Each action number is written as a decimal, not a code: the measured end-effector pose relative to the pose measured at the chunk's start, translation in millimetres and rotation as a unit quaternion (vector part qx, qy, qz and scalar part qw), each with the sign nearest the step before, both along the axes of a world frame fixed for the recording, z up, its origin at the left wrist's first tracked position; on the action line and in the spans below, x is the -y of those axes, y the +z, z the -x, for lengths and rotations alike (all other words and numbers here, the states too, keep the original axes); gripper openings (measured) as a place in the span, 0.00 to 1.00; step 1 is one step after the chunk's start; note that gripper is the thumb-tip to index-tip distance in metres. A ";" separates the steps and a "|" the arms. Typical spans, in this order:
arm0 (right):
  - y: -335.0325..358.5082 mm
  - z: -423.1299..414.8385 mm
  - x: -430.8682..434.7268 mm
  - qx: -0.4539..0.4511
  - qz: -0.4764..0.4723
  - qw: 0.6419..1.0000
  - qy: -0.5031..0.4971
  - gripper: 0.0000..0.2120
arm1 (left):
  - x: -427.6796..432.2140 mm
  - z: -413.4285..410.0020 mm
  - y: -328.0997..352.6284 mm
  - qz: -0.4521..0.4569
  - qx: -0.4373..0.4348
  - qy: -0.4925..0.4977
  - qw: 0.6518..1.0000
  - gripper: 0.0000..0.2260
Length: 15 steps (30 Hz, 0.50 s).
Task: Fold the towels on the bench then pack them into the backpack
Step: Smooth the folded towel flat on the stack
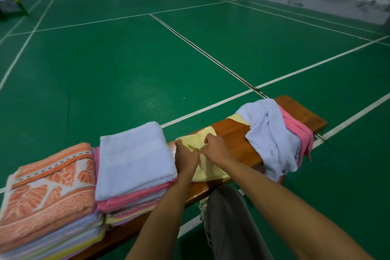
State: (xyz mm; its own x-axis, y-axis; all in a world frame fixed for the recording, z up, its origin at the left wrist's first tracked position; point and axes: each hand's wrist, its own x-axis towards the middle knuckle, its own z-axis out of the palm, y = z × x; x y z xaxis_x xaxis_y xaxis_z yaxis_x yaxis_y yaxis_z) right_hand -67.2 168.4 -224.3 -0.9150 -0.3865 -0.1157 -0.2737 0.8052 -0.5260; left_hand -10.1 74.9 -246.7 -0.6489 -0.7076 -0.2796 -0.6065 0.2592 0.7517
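Note:
A small yellow towel (207, 172) lies partly folded on the wooden bench (236, 139) in front of me. My left hand (185, 157) grips its left part, and my right hand (217, 149) pinches a raised fold near its middle. Left of it stands a stack of folded towels topped by a pale blue towel (135, 160). Further left is a second stack topped by an orange patterned towel (48, 188). On the bench's right end lies an unfolded heap with a pale blue towel (270, 133) and a pink towel (299, 131). No backpack is in view.
The bench stands on a green court floor (126, 59) with white lines. My leg in grey trousers (230, 217) and a shoe are beneath the bench's near edge. A yellow cloth corner (237, 118) pokes from under the heap.

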 end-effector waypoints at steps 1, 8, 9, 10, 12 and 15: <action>-2.1 0.1 -5.0 -0.007 -0.012 1.000 -0.007 0.12 | 1.7 -0.7 -3.2 0.021 0.020 -0.027 0.999 0.32; -20.0 16.2 -23.0 0.130 0.027 0.985 -0.106 0.30 | 11.6 8.9 -19.8 0.093 -0.003 0.066 0.994 0.19; -20.2 19.8 -24.6 0.155 0.045 0.982 -0.103 0.28 | 11.9 11.2 -18.3 0.074 -0.011 0.100 0.992 0.20; -20.1 23.0 -26.5 0.169 0.050 0.980 -0.094 0.25 | 11.6 13.6 -16.8 0.059 -0.011 0.134 0.989 0.22; -20.3 26.6 -29.9 0.187 0.047 0.978 -0.079 0.19 | 7.8 15.2 -12.5 0.067 0.017 0.174 0.982 0.27; -21.4 26.5 -33.1 0.219 0.055 0.971 -0.083 0.16 | -3.5 13.6 -11.3 0.149 0.049 0.125 0.980 0.26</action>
